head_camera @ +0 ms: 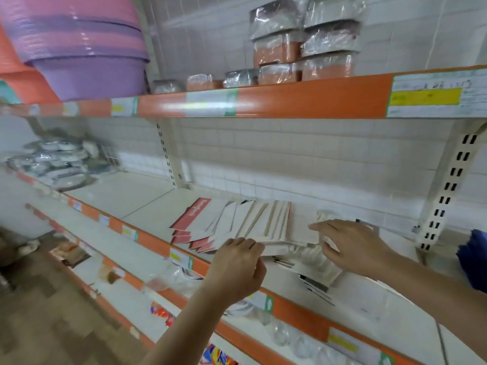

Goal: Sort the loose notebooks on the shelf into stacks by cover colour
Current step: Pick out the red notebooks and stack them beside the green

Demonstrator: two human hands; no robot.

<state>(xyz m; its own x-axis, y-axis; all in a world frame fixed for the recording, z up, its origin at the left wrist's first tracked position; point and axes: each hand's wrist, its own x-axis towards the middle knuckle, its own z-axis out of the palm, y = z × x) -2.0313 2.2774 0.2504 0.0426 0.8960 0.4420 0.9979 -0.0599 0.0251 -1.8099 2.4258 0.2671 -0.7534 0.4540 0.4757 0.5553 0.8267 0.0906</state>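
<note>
Curled at the front edge of the fanned notebooks (245, 225), my left hand (238, 267) grips their near ends, while my right hand (350, 245) rests spread on the pale ones. I judge sorting barely begun. Next I'd pull the red-covered notebooks (189, 222) leftward along the shelf (147, 206).

I am finding no text legible here: white lettering is running along the red band of the top notebook (193, 216) but blurring past reading, and the yellow price tag (425, 97) on the upper shelf edge (303, 100) is showing only smeared print.
</note>
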